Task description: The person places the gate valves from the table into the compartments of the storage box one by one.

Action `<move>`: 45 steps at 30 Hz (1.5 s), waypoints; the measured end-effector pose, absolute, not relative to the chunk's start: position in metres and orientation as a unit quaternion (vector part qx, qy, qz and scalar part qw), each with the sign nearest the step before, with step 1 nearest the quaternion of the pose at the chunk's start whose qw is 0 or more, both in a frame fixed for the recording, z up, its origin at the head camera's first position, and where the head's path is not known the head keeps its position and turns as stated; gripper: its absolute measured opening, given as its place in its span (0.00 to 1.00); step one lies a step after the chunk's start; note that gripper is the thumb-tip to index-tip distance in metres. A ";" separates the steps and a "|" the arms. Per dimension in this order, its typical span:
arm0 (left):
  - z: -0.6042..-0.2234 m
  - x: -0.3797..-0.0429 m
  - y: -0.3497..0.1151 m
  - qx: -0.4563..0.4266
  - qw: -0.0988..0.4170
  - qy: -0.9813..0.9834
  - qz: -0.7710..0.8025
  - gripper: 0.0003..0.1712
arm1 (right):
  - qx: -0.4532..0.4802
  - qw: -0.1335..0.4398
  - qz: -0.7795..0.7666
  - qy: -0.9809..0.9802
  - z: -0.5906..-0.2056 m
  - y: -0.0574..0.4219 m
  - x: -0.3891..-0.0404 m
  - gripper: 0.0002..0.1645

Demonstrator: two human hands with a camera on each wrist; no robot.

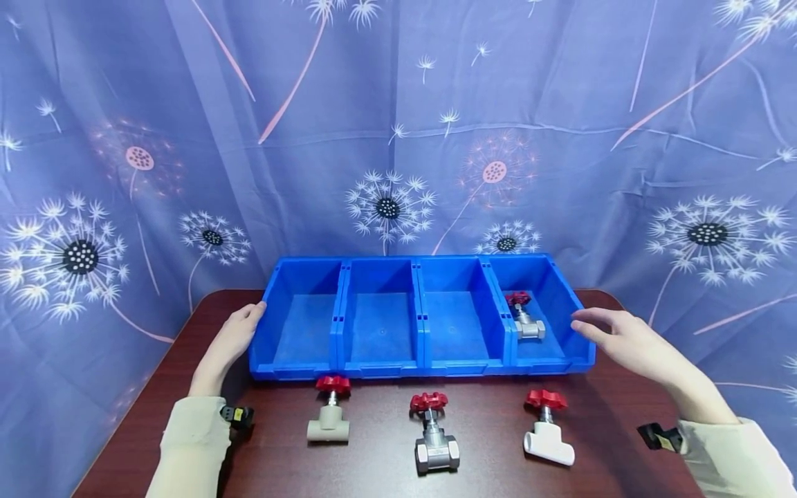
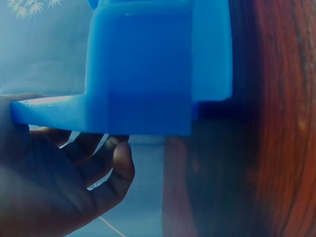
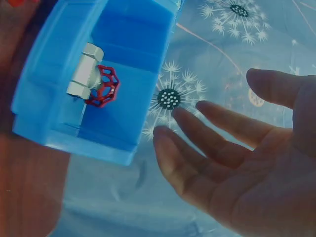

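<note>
A row of blue storage bins stands on the table, divided into several compartments. My left hand grips the left end; in the left wrist view the blue rim lies between thumb and fingers. By the right end is my right hand, its fingers relaxed and apart from the bin wall in the right wrist view. Inside the rightmost compartment lies a metal valve with a red handwheel.
In front of the bins lie a beige valve, a metal valve and a white valve, all with red handwheels. A dandelion-patterned curtain hangs behind the dark wooden table.
</note>
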State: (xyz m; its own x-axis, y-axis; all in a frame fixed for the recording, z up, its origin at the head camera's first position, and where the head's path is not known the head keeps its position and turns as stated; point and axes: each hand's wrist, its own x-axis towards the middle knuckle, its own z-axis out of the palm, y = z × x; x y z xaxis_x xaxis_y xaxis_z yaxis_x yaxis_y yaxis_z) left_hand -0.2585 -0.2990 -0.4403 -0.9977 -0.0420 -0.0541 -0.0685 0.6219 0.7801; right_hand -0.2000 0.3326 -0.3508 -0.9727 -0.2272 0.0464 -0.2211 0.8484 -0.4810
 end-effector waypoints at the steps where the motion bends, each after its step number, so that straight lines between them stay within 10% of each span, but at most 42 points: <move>1: -0.440 -0.258 -0.300 -0.030 0.015 0.901 0.434 0.38 | -0.117 0.011 -0.260 0.959 -0.352 0.335 -0.198 0.30; 32: -0.443 -0.255 -0.299 -0.038 0.016 0.897 0.439 0.37 | -0.038 0.255 -0.504 0.824 -0.453 0.356 -0.155 0.26; 45: -0.441 -0.255 -0.297 -0.037 0.013 0.898 0.439 0.37 | -0.050 0.244 -0.487 0.837 -0.464 0.337 -0.150 0.19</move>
